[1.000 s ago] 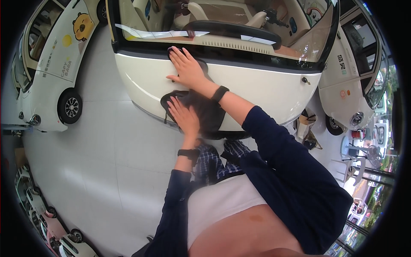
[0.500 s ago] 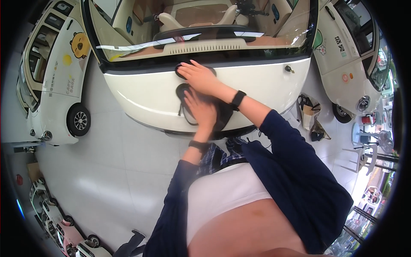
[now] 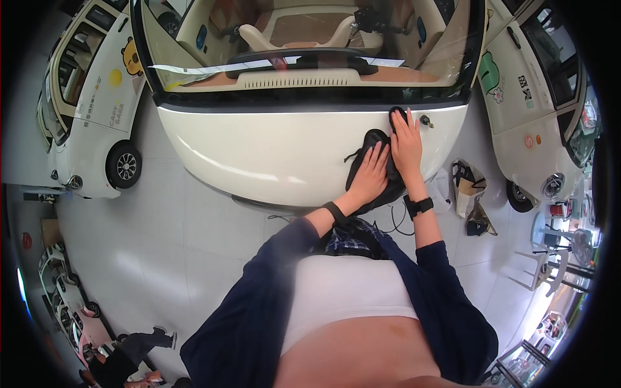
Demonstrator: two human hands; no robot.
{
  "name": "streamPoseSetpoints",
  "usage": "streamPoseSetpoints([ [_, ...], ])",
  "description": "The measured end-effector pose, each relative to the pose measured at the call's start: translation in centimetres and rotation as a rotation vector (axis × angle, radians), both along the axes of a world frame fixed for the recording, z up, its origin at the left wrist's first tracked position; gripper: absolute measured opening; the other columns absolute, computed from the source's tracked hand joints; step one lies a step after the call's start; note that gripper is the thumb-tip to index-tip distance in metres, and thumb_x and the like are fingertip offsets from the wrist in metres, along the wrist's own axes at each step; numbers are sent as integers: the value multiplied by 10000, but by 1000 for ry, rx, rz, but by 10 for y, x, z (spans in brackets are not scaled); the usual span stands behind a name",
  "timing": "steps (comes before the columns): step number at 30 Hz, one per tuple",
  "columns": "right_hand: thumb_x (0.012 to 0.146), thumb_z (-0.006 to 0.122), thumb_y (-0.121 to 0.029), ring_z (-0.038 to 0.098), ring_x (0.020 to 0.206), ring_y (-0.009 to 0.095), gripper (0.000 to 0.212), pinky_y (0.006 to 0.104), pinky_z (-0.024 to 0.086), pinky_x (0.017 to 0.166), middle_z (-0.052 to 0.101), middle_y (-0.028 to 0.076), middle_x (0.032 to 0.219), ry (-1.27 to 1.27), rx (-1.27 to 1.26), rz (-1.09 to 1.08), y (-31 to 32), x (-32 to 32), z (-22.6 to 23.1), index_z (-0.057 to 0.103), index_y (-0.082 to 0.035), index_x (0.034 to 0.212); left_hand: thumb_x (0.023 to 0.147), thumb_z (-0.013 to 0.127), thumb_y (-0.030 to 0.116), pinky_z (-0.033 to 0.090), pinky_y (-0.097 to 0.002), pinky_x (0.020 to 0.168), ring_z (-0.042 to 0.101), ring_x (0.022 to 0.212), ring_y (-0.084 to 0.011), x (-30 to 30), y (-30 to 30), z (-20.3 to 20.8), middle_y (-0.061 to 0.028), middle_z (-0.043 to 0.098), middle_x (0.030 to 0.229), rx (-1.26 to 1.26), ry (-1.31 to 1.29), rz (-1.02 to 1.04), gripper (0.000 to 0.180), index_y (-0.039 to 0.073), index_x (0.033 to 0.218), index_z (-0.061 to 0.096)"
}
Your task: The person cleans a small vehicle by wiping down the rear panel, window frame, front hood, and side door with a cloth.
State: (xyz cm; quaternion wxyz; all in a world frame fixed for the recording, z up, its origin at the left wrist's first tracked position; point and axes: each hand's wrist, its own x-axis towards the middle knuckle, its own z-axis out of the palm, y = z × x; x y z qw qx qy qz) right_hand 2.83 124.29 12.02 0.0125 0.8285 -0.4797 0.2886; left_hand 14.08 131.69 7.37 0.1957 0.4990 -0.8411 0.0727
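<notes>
Both my hands lie on the white front panel of a small car, towards its right side. My left hand rests with fingers stretched out on a soft-looking black item, from which a thin cord sticks out on the left. Farther up and to the right, my right hand lies flat, its fingertips over a smaller black piece. Dark material continues beneath and between the hands. Whether the black pieces are joined, and their exact kind, I cannot tell. A small dark knob-like fitting sits just right of my right fingertips.
Above the panel is the car's windshield. White cars with cartoon prints stand at left and right. A paper bag with dark items lies on the floor at right. Loose cords lie near my waist. Another person is at lower left.
Both hands have slid rightwards across the panel, and the black items have moved with them. More of the person at lower left now shows.
</notes>
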Motion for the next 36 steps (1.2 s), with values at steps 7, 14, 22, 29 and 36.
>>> streamPoseSetpoints([
  [7, 827, 483, -110, 311, 1249, 349, 437, 460, 234, 1025, 435, 115, 1291, -106, 41, -126, 29, 2, -16, 429, -16, 1250, 739, 544, 306, 141, -404, 1076, 192, 1317, -296, 2, 24, -6, -153, 339, 1355, 43, -24, -41, 530, -64, 1117, 525],
  [14, 833, 483, -126, 287, 1260, 353, 435, 449, 232, 1031, 423, 125, 1295, -44, -2, -126, 31, 39, -13, 428, -9, 1249, 778, 538, 242, 170, -373, 1073, 215, 1314, -255, 29, 43, -17, -125, 347, 1357, 69, 84, -15, 443, -38, 1121, 529],
  [22, 828, 503, -141, 320, 1250, 321, 418, 425, 279, 1012, 448, 108, 1273, 101, -155, -18, 6, 108, -13, 452, -10, 1221, 778, 563, 289, 172, -368, 1072, 225, 1309, -241, 72, 53, -21, -111, 354, 1353, 1, 132, 71, 395, -20, 1023, 569],
  [29, 838, 507, -243, 305, 1257, 294, 455, 409, 257, 1024, 448, 101, 1262, 122, -207, 96, 0, 214, -21, 449, -11, 1224, 779, 571, 279, 246, -383, 1037, 236, 1295, -284, 160, 70, -29, -120, 292, 1388, 55, 127, 292, 427, -49, 1051, 549],
  [36, 766, 539, -191, 349, 1231, 266, 433, 384, 281, 1024, 487, 62, 1209, 240, -228, 418, 0, 285, -21, 502, -45, 1172, 762, 607, 290, 234, -418, 1034, 238, 1291, -294, 206, 81, -44, -136, 274, 1393, 164, 222, 445, 602, -41, 1223, 408],
])
